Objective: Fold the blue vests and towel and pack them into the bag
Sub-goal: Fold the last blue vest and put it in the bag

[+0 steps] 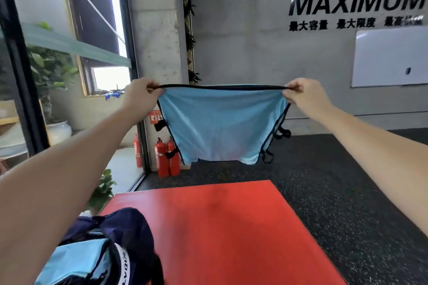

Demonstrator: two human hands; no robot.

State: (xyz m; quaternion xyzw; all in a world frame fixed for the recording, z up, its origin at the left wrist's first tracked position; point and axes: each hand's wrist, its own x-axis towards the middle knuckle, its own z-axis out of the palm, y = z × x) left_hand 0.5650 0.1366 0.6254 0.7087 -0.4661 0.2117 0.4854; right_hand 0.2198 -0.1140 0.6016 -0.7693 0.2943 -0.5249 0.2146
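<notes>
Head view, my grip: my left hand (141, 96) pinches one top corner of a blue vest (220, 125) and my right hand (303, 97) pinches the other, fingers curled tight on the black-trimmed edge.
Head view, where the vest is: up in the air at arm's length in front of me, hanging clear above the red mat (220, 231) and touching nothing but my fingers.
Head view, long axis: the taut black edge between my hands runs left to right, nearly level; that stretched edge is the vest's long line just now.
Head view, which way it points: the cloth drops straight down from that edge, its broad face toward me, the black side loops (281, 133) dangling at both sides and the lower hem free.
Head view, the bag: the dark bag (129, 233) sits at the near left corner of the mat, mouth open, with light blue cloth (76, 259) showing inside; I cannot tell whether that is a vest or the towel.
Step in hand: I judge this as spreading the vest flat before a fold.
Next move calls for: lowering it onto the mat, or bringing my two hands together so the corners meet, keeping the edge taut so the loops do not tangle.
Left to do: folding this vest and packing it.
</notes>
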